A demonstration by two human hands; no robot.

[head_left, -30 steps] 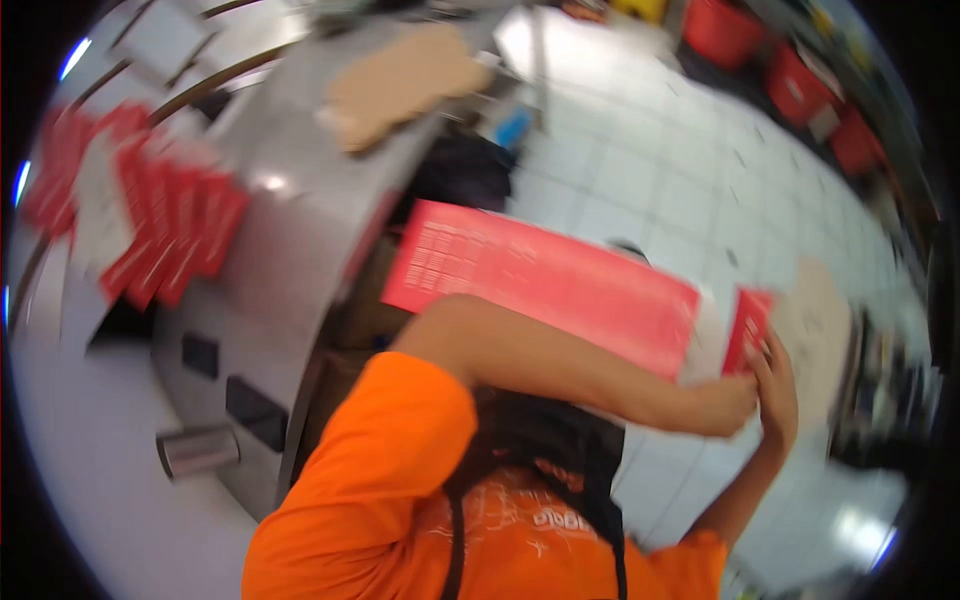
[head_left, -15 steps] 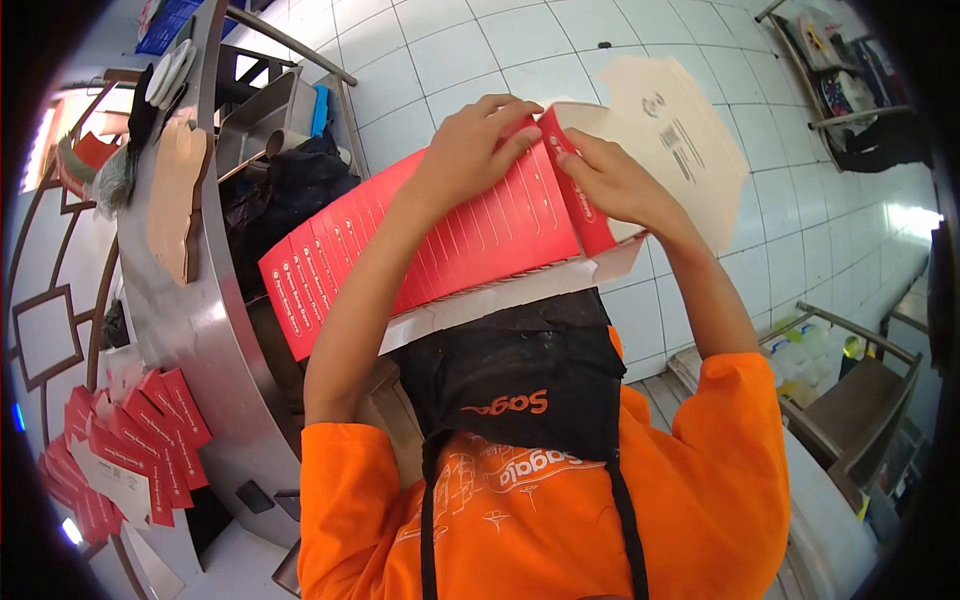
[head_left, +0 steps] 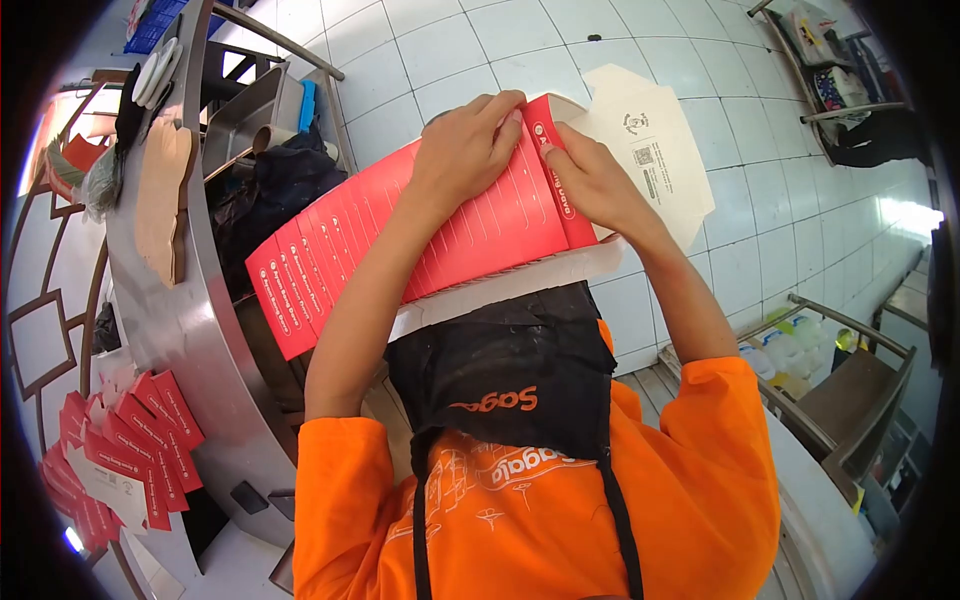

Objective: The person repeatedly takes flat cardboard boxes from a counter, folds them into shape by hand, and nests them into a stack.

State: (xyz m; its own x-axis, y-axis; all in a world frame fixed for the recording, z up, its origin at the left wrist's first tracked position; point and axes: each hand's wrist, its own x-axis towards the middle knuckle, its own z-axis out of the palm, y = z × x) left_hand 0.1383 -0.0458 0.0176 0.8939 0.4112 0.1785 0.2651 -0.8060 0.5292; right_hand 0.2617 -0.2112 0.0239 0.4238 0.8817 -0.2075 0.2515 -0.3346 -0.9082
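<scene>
A long row of red cardboard boxes, packed face to face with printed lettering along their edges, lies across in front of my apron. My left hand rests over its top side, fingers curled over the far edge and thumb bent against the red card. At the right end, my right hand grips the last red box, thumb on its printed side; the other fingers are partly hidden. From this box a wide cream flap with a printed code spreads out to the right.
A steel counter runs along the left, bearing torn brown cardboard. Lower left lies a pile of red boxes near a dark phone. A metal rack stands at right, with white floor tiles beyond.
The row and both hands have shifted slightly left in view. The end box sits closer against the row, and its cream flap has turned so its print shows more plainly.
</scene>
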